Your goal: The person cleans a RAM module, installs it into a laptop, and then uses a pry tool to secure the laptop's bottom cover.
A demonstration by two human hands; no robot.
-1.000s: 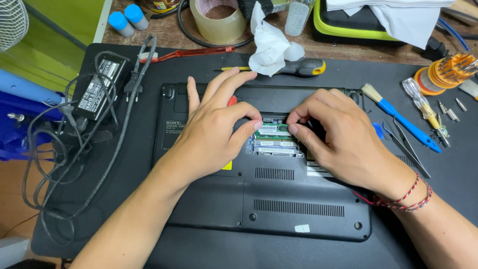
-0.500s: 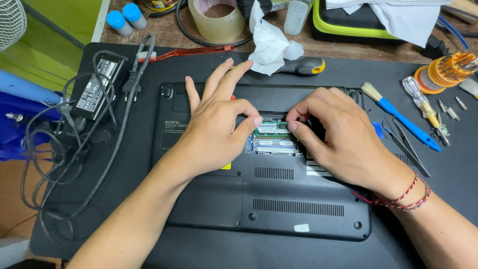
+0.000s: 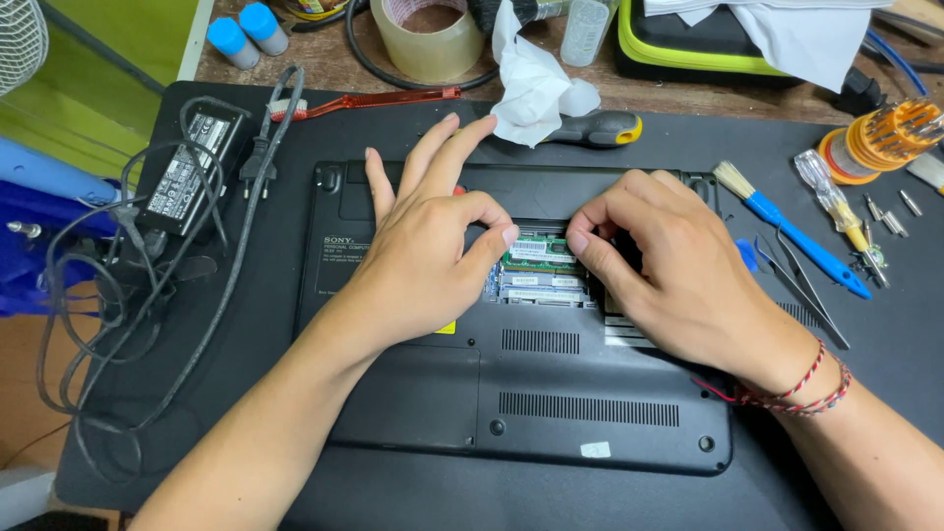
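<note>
A black laptop (image 3: 551, 403) lies upside down on a dark mat, its memory bay uncovered. A green memory module (image 3: 539, 252) sits in the bay above a second one (image 3: 541, 286). My left hand (image 3: 428, 251) rests on the laptop's base, thumb and forefinger pinched at the module's left edge, other fingers spread. My right hand (image 3: 669, 265) mirrors it, thumb and forefinger at the module's right edge. A red braided bracelet (image 3: 792, 393) circles my right wrist. Whether the module is seated or tilted I cannot tell.
A black power adapter (image 3: 187, 172) with tangled cable lies left. A blue brush (image 3: 792, 231), tweezers (image 3: 801, 285), a clear-handled screwdriver (image 3: 836, 202) and loose bits lie right. Tape roll (image 3: 431, 39), crumpled tissue (image 3: 531, 84) and a grey-yellow screwdriver (image 3: 595, 128) sit behind.
My left fingers have lifted and spread more. Both thumbs and forefingers stay at the module's ends, barely shifted.
</note>
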